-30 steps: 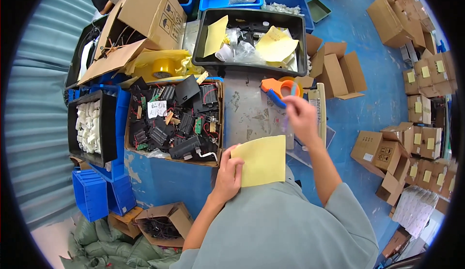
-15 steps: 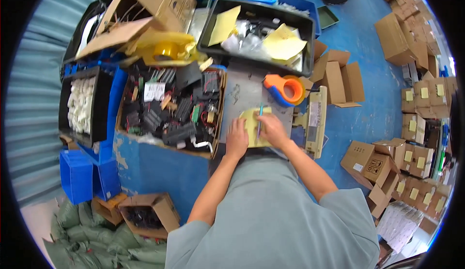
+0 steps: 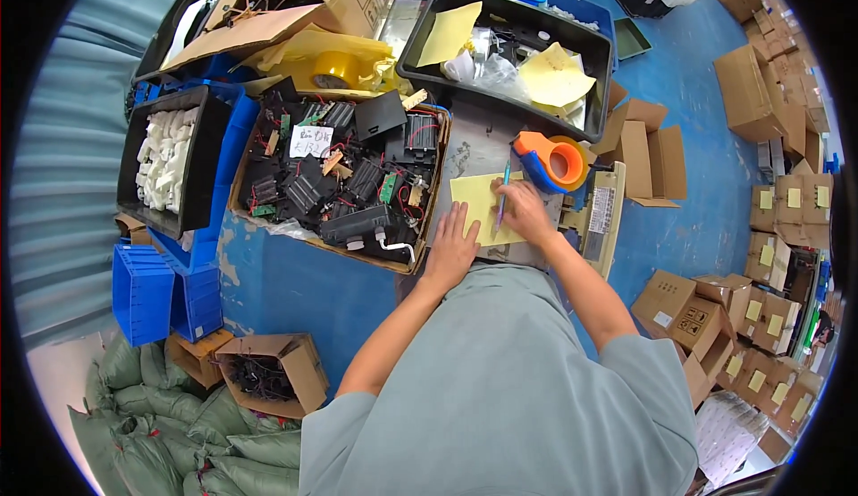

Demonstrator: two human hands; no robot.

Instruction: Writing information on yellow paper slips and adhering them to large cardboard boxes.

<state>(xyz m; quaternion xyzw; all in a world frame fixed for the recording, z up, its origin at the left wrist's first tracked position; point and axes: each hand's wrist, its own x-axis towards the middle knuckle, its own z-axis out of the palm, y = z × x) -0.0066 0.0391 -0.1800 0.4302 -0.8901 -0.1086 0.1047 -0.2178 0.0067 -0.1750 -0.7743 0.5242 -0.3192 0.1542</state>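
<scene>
A sheet of yellow paper [image 3: 474, 194] lies on the grey metal worktop [image 3: 483, 125] in front of me. My left hand [image 3: 454, 250] rests flat along its left side, fingers stretched out. My right hand [image 3: 525, 210] grips a slim pen [image 3: 506, 176], light blue at the top and purplish lower down, with its tip at the paper. Any writing beneath it is too small to make out. Just beyond my right hand stands an orange and blue tape dispenser [image 3: 545, 163] carrying a roll of tape.
A carton [image 3: 418, 250] of black battery holders adjoins the worktop's left side. Behind it, a black bin [image 3: 594, 54] holds plastic bags and yellow sheets. A beige device [image 3: 605, 219] sits at right. An open cardboard box [image 3: 666, 161] is on the floor beyond.
The whole view has shifted, so the worktop and the things around it appear farther right. Both hands stay at the paper, and the pen remains in my right hand.
</scene>
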